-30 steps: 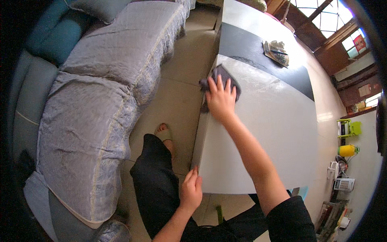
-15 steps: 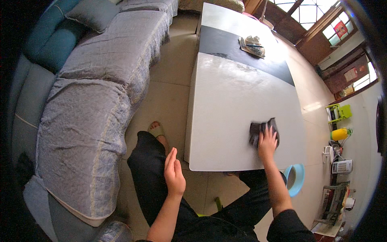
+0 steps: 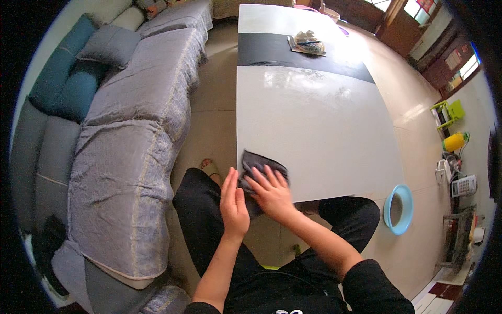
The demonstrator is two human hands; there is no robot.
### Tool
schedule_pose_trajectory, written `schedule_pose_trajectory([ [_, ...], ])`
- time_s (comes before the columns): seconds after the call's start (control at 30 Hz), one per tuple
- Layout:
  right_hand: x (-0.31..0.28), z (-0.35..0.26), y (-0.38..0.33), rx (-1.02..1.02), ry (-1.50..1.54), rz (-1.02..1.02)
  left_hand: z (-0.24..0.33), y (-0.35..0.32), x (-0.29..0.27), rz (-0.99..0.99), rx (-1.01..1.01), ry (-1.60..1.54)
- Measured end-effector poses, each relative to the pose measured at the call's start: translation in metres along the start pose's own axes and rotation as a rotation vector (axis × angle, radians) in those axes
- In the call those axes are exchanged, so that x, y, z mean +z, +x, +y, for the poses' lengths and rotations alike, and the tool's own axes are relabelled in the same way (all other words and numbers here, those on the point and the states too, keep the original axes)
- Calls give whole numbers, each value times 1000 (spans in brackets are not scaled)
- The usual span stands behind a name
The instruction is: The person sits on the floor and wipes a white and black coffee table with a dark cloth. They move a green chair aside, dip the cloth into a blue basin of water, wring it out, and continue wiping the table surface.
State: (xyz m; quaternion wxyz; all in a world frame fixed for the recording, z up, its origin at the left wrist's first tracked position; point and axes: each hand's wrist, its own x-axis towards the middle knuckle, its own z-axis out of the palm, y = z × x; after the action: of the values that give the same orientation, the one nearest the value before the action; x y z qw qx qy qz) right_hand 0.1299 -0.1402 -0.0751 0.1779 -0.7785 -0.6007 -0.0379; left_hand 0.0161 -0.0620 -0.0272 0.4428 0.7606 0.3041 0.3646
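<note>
A dark grey cloth [image 3: 265, 166] lies over the near left corner of the white table [image 3: 324, 136], and part of it hangs past the edge. My right hand [image 3: 273, 194] presses on it from above with fingers spread, holding it against the tabletop. Just left of the cloth, at the table's edge, my left hand [image 3: 234, 208] is upright with straight fingers and nothing in it. Whether its fingertips touch the cloth, I cannot tell.
On the table's black band sits a small tray [image 3: 308, 48] with things in it. A blue basin [image 3: 399, 209] stands on the floor to the right of my knee. Along the left runs a sofa [image 3: 130, 162] under a grey cover. Green and yellow items line the right wall.
My right hand has swept the cloth leftward across the table to the near left corner. The left hand stays raised, now close beside the right. The view has shifted a little.
</note>
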Motion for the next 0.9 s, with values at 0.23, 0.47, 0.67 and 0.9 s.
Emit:
schedule_pose_trajectory([
  [0.23,-29,180,-32,595,-402,178,14,-18,-4,-72,3,20],
  [0.47,22,90,103,516,-276,105,20,-40,-13,-95,-46,58],
  [0.67,6,3,-4,9,124,134,19,-45,-8,-184,-61,73],
  [0.9,-74,227,-156,559,-340,197,19,-51,34,-184,-93,-41],
])
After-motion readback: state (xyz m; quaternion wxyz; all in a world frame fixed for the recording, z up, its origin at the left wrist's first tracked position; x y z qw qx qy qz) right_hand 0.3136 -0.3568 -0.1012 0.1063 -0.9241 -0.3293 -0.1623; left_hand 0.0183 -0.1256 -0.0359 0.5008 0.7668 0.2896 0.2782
